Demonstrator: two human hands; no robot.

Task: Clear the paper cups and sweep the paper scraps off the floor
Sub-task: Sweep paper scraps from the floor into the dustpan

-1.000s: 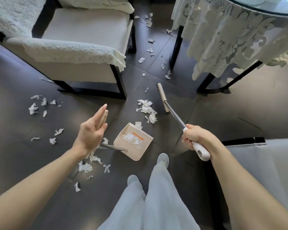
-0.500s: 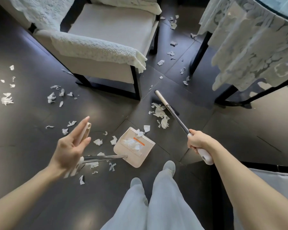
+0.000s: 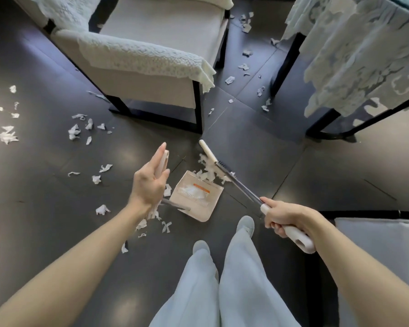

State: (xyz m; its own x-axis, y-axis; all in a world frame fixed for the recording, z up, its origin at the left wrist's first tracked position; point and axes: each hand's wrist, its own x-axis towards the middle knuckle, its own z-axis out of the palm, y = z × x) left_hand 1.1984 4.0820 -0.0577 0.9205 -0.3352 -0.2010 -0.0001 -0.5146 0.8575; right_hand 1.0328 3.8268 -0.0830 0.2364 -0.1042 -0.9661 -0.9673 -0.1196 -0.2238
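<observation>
L hand [image 3: 149, 182]: fingers straight and together, thumb opposite, pinching the top of the dustpan [image 3: 196, 197] handle between them. Handle shaft runs down past the L wrist to the pan, which lies flat on the floor [image 3: 257, 142] just right of the L hand, mouth pointing away from the person. Orange sticker [image 3: 201, 187] inside the pan.

R hand [image 3: 281, 218]: fingers curled tight round the white grip of the broom [image 3: 236, 182]. Shaft runs up-left from the R hand. Broom head is on the floor at the pan's far lip, between both hands, nearer the L fingertips.

Paper scraps [image 3: 206, 173]: one clump against the broom head, touching the pan lip, some over the edge.
- More loose bits directly under the L wrist and forearm.
- Scattered bits well left of the L hand, out to the frame edge.
- Another trail far ahead of the R hand, between chair [image 3: 147, 57] and table [image 3: 364, 55] w/ lace cloth.

Person's legs [image 3: 222, 291] in light trousers sit between the two forearms, feet just behind the pan.
</observation>
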